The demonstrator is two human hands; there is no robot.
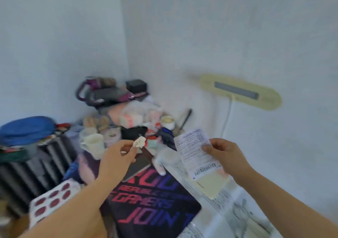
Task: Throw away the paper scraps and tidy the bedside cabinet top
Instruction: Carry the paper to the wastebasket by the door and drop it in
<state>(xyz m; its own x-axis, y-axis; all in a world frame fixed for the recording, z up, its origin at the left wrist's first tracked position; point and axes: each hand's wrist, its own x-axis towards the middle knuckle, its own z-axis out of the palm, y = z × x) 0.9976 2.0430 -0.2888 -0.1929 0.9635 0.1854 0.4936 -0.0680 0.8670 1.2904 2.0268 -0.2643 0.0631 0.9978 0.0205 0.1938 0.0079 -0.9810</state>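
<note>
My left hand (118,155) pinches a small crumpled white paper scrap (139,142) between thumb and fingertips above the cluttered cabinet top. My right hand (225,155) grips a printed paper sheet (195,151) by its right edge; the sheet hangs down with a pale yellow slip (212,184) behind its lower part. Both hands hover over a dark mouse pad (155,206) with red and purple lettering. The view is blurred.
A white mug (93,143), a small jar (167,121), a black pouch (133,132), a phone-like slab (137,166) and soft items crowd the top. A blister pack of red pills (53,199) lies front left. A yellow lamp head (239,91) is on the right wall.
</note>
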